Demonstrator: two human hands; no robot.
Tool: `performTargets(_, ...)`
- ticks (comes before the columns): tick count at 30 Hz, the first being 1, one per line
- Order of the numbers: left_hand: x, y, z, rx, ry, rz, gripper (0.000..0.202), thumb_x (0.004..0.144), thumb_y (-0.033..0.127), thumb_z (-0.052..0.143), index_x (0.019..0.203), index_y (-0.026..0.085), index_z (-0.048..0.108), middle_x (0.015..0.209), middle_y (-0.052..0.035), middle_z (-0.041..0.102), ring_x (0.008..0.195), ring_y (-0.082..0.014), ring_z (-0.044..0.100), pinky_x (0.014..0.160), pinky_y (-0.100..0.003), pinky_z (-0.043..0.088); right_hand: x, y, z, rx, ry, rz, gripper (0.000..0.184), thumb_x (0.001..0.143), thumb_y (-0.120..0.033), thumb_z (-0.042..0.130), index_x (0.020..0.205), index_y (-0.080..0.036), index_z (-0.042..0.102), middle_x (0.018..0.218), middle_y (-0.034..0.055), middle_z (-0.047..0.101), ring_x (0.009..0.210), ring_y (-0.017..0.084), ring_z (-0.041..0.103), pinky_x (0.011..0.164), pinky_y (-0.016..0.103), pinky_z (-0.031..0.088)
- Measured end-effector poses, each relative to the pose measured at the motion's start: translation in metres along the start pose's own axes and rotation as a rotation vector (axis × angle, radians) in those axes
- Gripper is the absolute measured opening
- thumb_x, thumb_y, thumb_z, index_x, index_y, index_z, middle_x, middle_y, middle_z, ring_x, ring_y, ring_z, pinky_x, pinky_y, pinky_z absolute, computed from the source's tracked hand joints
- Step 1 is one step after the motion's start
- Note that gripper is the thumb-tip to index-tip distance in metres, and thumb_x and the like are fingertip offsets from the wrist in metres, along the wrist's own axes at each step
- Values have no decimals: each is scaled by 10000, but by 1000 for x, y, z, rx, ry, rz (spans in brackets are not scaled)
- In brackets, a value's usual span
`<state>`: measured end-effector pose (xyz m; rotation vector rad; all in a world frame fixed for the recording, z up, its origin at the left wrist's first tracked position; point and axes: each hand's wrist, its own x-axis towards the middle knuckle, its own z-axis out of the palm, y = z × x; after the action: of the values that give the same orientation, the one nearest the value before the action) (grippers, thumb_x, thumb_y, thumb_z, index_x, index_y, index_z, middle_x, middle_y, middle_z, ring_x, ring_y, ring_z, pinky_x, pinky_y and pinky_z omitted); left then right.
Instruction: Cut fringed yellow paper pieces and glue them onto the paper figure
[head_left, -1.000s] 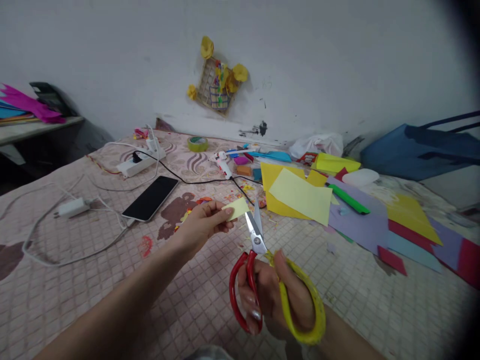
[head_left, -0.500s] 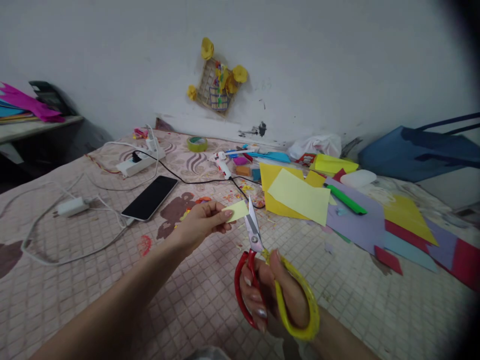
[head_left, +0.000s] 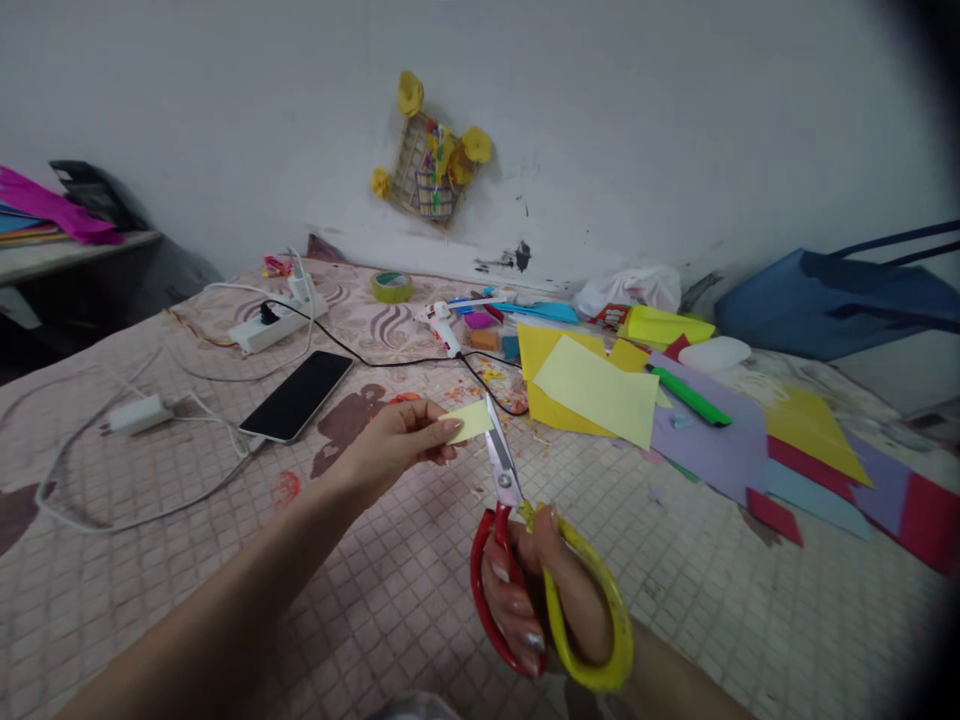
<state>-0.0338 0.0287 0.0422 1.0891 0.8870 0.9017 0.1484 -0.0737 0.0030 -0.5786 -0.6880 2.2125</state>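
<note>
By yellow paper (head_left: pixel 472 421), scissors (head_left: pixel 505 481) closed further

Covered table (head_left: pixel 390 610), 1 phone (head_left: pixel 298 396), power strip (head_left: pixel 281 326)

Metal scissors with one red and one yellow handle (head_left: pixel 505 483), nearly closed, meet a small pale-yellow paper piece (head_left: pixel 472 420) at its three o'clock edge.
</note>
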Motion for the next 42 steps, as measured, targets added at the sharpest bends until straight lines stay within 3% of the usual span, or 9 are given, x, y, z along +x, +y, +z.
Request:
performTargets(11, 2, -4, -11, 54, -36, -7, 240, 722, 307, 696, 703, 133, 533, 639, 11, 626, 528, -53, 523, 532, -180, 374, -1, -7, 5, -160, 60, -59, 589, 721, -786, 376, 680, -202, 440, 462, -93, 372, 281, 32, 251, 261, 158, 334)
performTargets(14, 1, -4, -8, 83, -33, -21, 236, 735, 311, 683, 697, 134, 533, 622, 13, 621, 524, -53, 519, 528, -177, 380, 1, -29, -5, -487, 273, -136, 568, 760, -759, 337, 686, -208, 453, 450, -86, 371, 294, 54, 286, 285, 177, 315)
performTargets(18, -4, -6, 6, 149, -71, -32, 231, 736, 325, 676, 720, 129, 555, 579, 20, 599, 526, -66, 530, 526, -184, 400, 4, -73, -43, -1506, 834, -365, 371, 747, -564, 539, 666, -202, 540, 534, -11, 538, 448, 130, 482, 452, 254, 419)
performTargets(21, -5, -12, 15, 193, -102, -34, 229, 740, 331, 665, 734, 124, 566, 590, 16, 599, 527, -71, 532, 525, -190, 411, 0, -104, -79, -1617, 1021, -467, 244, 690, -375, 625, 848, -189, 612, 871, 94, 658, 744, 236, 590, 704, 378, 464)
performTargets(25, -4, -21, 20, 231, -107, -34, 214, 753, 324, 642, 752, 120, 578, 585, 16, 587, 527, -73, 531, 524, -192, 415, -8, -126, -106, -1646, 1091, -595, 382, 680, -324, 632, 1013, -141, 588, 1061, 166, 597, 1020, 325, 526, 903, 493, 382)
performTargets(30, -4, -24, 23, 254, -105, -25, 195, 753, 305, 622, 761, 112, 593, 571, 22, 557, 511, -72, 515, 510, -195, 405, -4, -109, -79, -1607, 953, -679, 296, 841, -381, 491, 1025, -168, 584, 1049, 143, 586, 990, 265, 544, 819, 415, 460)
performTargets(34, -6, -27, 26, 281, -139, 10, 209, 731, 295, 639, 816, 108, 594, 625, 11, 571, 526, -81, 525, 513, -210, 421, 7, -71, -42, -1297, 386, -394, 239, 886, -393, 460, 897, -188, 583, 700, 5, 593, 611, 130, 566, 515, 221, 448)
performTargets(35, -6, -28, 27, 275, -141, 21, 217, 724, 289, 646, 835, 112, 587, 646, 7, 579, 533, -85, 531, 516, -216, 430, 9, -64, -36, -1221, 345, -356, 210, 863, -383, 514, 815, -184, 564, 638, -24, 547, 552, 107, 525, 481, 201, 411)
performTargets(42, -6, -28, 26, 308, -53, 80, 159, 733, 263, 642, 774, 138, 551, 653, 6, 586, 557, -92, 538, 532, -218, 441, 11, -68, -41, -920, 419, -316, 303, 736, -417, 657, 639, -176, 502, 522, -67, 470, 412, 62, 407, 400, 189, 328)
